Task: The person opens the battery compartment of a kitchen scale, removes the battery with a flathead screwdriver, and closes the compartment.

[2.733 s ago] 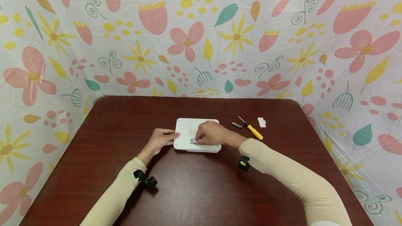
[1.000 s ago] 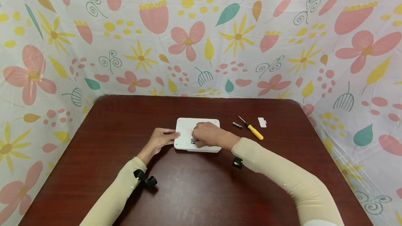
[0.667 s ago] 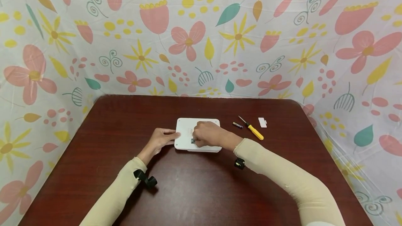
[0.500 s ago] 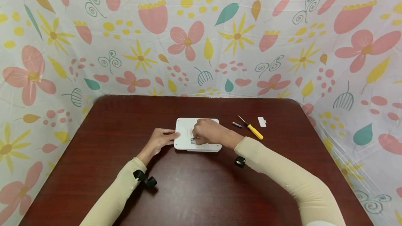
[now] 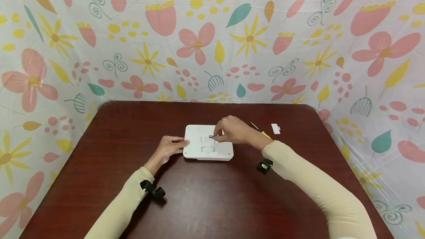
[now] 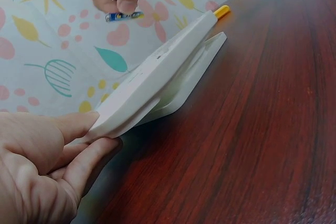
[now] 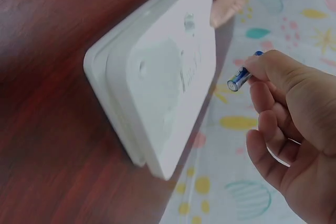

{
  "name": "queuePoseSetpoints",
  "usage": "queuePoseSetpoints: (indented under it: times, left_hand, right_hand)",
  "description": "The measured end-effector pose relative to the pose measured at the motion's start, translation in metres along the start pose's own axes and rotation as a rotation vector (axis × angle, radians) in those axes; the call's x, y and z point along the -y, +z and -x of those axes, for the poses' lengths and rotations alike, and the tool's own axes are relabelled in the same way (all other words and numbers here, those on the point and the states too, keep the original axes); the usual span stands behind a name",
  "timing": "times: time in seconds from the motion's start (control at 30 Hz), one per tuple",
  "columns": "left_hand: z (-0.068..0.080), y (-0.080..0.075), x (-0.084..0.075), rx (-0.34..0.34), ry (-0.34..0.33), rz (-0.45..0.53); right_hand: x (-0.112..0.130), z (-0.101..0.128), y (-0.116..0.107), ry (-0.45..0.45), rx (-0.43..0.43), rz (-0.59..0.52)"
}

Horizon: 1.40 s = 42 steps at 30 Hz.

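A white flat device (image 5: pixel 196 135) with rounded corners lies on the table, its printed face with a rectangular battery compartment (image 5: pixel 208 149) upward. My left hand (image 5: pixel 169 148) grips its left edge, thumb on top and fingers beneath, as the left wrist view also shows (image 6: pixel 47 166). Above the device, my right hand (image 5: pixel 232 130) pinches a small blue battery (image 7: pixel 242 77) between thumb and forefinger. In the left wrist view that battery (image 6: pixel 124 16) is held apart from the device.
Right of the device lies a screwdriver with a yellow handle (image 5: pixel 266 135), partly hidden behind my right wrist. A small white cover (image 5: pixel 276 128) lies beyond it. A flowered cloth (image 5: pixel 212 47) hangs behind the dark wooden table (image 5: pixel 199 202).
My right hand has lifted from the compartment, up and to the right, bringing the battery out. It now hides the second battery seen earlier on the table. My left hand has stayed put.
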<state>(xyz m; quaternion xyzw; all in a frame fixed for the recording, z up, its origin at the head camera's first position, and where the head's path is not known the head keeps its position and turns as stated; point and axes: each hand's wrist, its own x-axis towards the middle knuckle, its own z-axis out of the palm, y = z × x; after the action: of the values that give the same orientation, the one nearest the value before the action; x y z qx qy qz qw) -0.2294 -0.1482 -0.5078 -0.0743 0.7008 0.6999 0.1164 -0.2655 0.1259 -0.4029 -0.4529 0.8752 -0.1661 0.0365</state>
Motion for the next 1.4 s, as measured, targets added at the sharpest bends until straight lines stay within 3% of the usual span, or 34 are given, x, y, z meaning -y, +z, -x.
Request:
queuePoseSetpoints:
  times: [0.53, 0.9, 1.4]
  left_hand:
    - [0.001, -0.002, 0.000, 0.001, 0.004, 0.007]
    - [0.002, -0.001, -0.001, 0.002, 0.003, 0.002]
    - [0.002, 0.000, -0.001, -0.003, 0.003, 0.000]
  right_hand:
    - [-0.049, 0.052, -0.021, 0.244, -0.039, -0.066]
    - [-0.086, 0.074, -0.012, 0.277, 0.019, -0.067]
    - [-0.106, 0.079, 0.001, 0.261, 0.097, 0.004]
